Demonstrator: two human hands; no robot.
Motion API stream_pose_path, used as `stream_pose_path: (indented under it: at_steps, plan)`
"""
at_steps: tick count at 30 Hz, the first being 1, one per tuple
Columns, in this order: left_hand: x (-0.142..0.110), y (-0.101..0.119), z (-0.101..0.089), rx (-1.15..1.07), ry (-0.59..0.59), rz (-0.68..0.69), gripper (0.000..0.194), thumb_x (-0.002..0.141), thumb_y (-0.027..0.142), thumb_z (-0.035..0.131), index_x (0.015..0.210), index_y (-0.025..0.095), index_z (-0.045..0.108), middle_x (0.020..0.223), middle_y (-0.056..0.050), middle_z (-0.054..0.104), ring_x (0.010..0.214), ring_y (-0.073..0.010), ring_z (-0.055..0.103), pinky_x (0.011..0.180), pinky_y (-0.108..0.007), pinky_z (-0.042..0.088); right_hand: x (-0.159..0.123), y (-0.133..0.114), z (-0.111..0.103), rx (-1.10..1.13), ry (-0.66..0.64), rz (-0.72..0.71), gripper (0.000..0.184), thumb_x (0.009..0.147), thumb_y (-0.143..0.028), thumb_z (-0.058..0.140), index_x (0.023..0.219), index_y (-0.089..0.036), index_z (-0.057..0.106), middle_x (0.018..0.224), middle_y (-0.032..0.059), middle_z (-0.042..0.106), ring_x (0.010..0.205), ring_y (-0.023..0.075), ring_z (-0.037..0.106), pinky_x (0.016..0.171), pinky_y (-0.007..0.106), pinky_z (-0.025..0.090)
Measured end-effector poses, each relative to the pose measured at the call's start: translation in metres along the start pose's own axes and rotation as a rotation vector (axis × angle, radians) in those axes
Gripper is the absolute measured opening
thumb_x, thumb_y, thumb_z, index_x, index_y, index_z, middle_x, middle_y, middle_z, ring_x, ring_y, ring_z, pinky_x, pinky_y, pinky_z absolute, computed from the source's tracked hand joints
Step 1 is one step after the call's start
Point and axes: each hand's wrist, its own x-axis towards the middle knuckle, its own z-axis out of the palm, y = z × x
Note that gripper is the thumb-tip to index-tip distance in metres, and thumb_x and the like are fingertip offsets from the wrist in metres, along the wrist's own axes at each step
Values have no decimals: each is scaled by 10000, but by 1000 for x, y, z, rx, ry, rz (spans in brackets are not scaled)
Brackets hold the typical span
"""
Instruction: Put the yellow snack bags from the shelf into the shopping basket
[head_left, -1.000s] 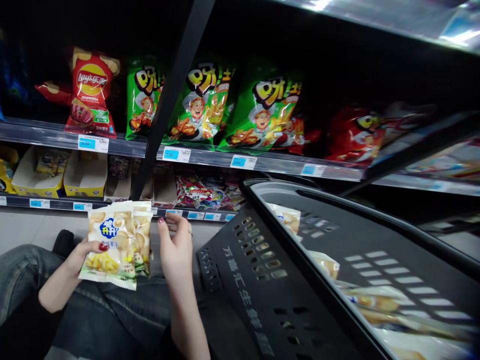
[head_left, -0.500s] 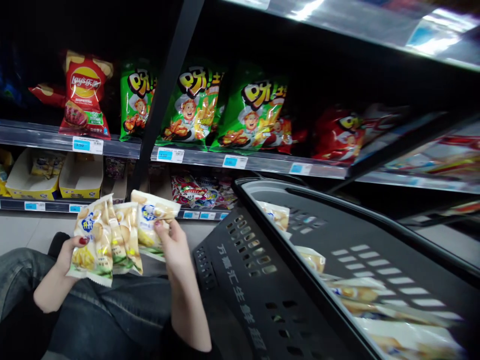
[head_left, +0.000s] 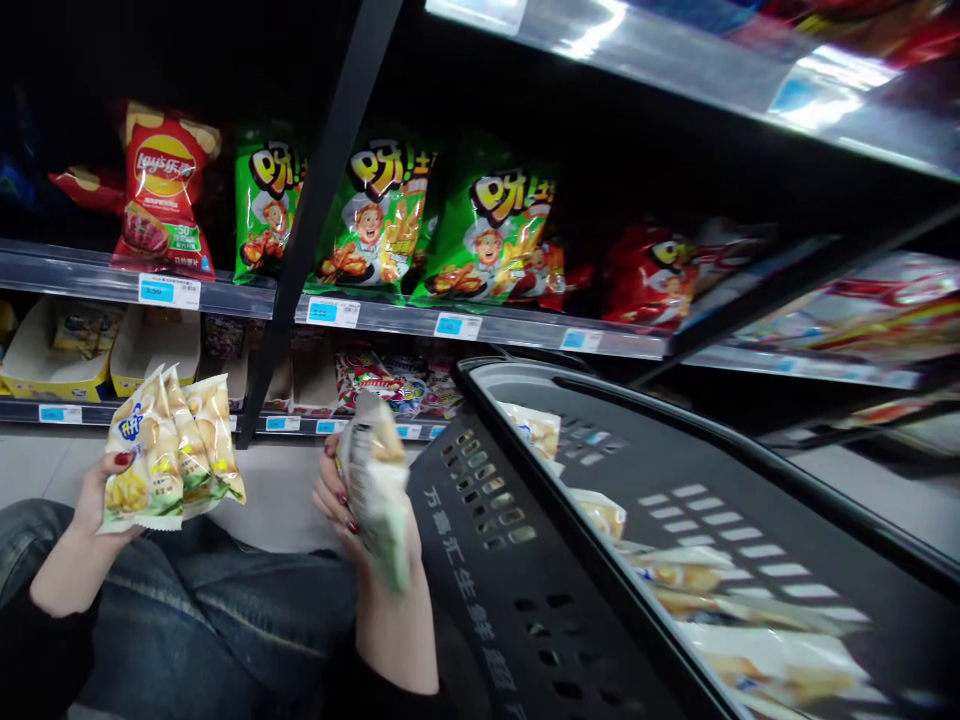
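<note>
My left hand (head_left: 101, 485) grips a fanned stack of white and yellow snack packets (head_left: 169, 450) above my knees. My right hand (head_left: 341, 500) is closed on one more snack packet (head_left: 379, 490), turned edge-on and held apart from the stack, close to the black shopping basket (head_left: 525, 560). The basket stands at my right and holds several more of the same packets (head_left: 750, 630). My jeans-clad legs (head_left: 202, 620) fill the lower left.
Store shelves rise in front. The upper shelf carries a red chip bag (head_left: 161, 200), green snack bags (head_left: 480, 240) and red bags (head_left: 660, 270). The low shelf has yellow cardboard trays (head_left: 150, 350) and small colourful packets (head_left: 382, 375). Grey floor (head_left: 277, 490) lies below.
My right hand pulled one packet out of the stack and carried it right toward the basket. My left hand drew the remaining packets left. The view shifted slightly.
</note>
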Motion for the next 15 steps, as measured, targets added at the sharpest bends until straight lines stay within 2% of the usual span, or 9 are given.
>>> stream_pose_path:
  at_steps: [2, 4, 7, 10, 15]
  plan:
    - [0, 0, 0, 1, -9, -21, 583, 577, 32, 481, 1099, 258, 612, 666, 8, 740, 557, -186, 685, 561, -231, 548, -3, 3, 1, 181, -181, 50, 310, 710, -492, 601, 648, -215, 476, 349, -130, 326, 238, 24, 125, 288, 152, 196]
    - [-1, 0, 1, 18, 9, -39, 599, 555, 36, 497, 1095, 267, 615, 646, 19, 737, 533, -184, 680, 537, -227, 546, -5, 10, 1, 366, -337, 42, 367, 757, -497, 551, 586, -227, 371, 300, -151, 229, 225, 27, 42, 269, 142, 152]
    - [-5, 0, 7, 60, 87, -49, 580, 565, 67, 524, 1095, 284, 611, 625, 57, 730, 515, -178, 673, 554, -236, 552, -6, 23, -2, 469, -427, -54, 395, 805, -476, 485, 569, -239, 274, 272, -161, 159, 210, 36, -8, 245, 142, 126]
    - [-9, 0, 14, 87, 165, -32, 523, 600, 90, 522, 1077, 279, 617, 610, 78, 723, 501, -167, 667, 523, -219, 548, -7, 29, -3, 499, -417, -126, 358, 792, -426, 511, 590, -242, 280, 287, -169, 161, 208, 29, -21, 250, 136, 129]
    - [-9, -2, 16, 25, 222, -32, 468, 596, 51, 494, 990, 239, 664, 607, 70, 723, 495, -173, 668, 495, -228, 555, -6, 14, 5, 538, -159, -94, 168, 834, -299, 488, 709, -234, 397, 378, -163, 216, 275, 30, -48, 292, 113, 100]
